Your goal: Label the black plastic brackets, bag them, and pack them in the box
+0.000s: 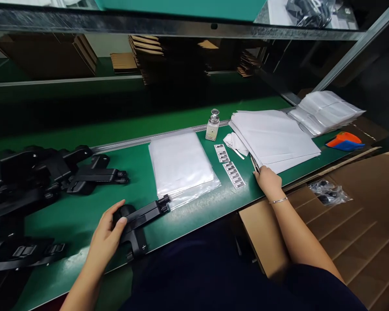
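Observation:
My left hand (106,235) is closed on one end of a black plastic bracket (145,216), which lies at the table's front edge with its narrow end touching a stack of clear plastic bags (183,164). Far to the right, my right hand (269,181) pinches a slim metal tool (254,164), perhaps tweezers, beside a pile of white sheets (275,134). Its tip is partly hidden by the sheets. Between the hands lie strips of black-and-white labels (233,174) and a crumpled white cloth or paper (236,143).
More black brackets (94,175) crowd the left of the green table (194,211). A pump bottle (212,125) stands at the back. Plastic bags (327,112) and an orange-and-blue object (345,141) sit at right. Cardboard (359,224) is beside the table; a metal shelf (181,29) spans above.

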Available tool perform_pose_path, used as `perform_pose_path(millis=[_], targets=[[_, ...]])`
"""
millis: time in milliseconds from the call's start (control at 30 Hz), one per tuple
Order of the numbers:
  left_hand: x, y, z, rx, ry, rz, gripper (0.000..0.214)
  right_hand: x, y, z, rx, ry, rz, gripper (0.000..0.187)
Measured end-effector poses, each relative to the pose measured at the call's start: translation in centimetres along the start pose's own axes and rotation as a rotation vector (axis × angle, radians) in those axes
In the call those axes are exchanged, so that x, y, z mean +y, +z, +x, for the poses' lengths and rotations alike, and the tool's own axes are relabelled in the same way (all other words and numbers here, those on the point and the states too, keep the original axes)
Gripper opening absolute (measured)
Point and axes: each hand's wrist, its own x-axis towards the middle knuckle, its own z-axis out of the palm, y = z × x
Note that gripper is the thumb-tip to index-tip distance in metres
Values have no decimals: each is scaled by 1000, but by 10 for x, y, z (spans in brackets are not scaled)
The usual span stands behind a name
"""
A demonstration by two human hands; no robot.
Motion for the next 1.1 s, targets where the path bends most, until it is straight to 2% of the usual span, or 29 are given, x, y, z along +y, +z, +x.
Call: perform_pose_path(millis=[133, 333, 467, 600, 700, 800, 933, 1100], targets=[[2, 17, -1, -19, -31, -106, 41, 8, 4, -3, -14, -20, 88, 19], [28, 38, -10, -77, 1, -135, 37, 5, 8, -3, 56, -83, 197, 41], [44, 49, -9, -82, -2, -129, 37, -5, 10, 2, 95, -136, 225, 40], [56, 40, -4, -57, 8, -55, 37, -21, 5, -8, 201, -223, 176, 44], [65, 26, 3, -16, 83, -14, 33, -38, 6, -22, 120, -280, 98, 43], [78, 20, 14, -24, 190, -31, 29, -52, 14, -30, 39, -229, 94, 40], [106, 27, 26, -127, 321, -115, 26, -58, 22, -31, 9, -155, 312, 28], [140, 45, 26, -388, 429, -227, 27, -53, 23, -33, -15, -175, 495, 23]])
